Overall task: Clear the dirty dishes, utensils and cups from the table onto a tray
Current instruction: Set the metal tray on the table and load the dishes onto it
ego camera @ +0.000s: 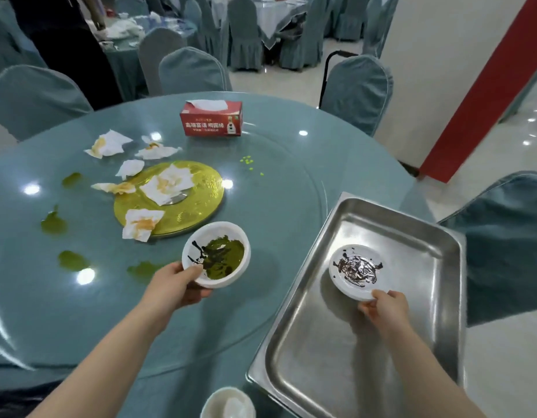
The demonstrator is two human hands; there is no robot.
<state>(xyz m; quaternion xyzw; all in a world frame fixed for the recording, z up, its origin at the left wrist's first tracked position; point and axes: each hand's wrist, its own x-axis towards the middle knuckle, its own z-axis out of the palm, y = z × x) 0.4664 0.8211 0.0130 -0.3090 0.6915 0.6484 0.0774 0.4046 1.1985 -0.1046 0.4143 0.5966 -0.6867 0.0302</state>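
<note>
My left hand [178,285] grips the near rim of a white bowl [216,254] smeared with green and dark sauce, over the glass turntable. My right hand [384,306] pinches the near rim of a white plate [356,271] with dark sauce smears, inside the steel tray [336,372]. The tray sits on the table's right edge and holds only that plate. A white cup [228,402] stands at the bottom edge, near me.
Stained napkins [166,184] lie over a gold disc [197,206] at the turntable's centre and beside it. Green spills [53,223] mark the glass on the left. A red tissue box [211,117] stands at the back. Covered chairs [356,92] ring the table.
</note>
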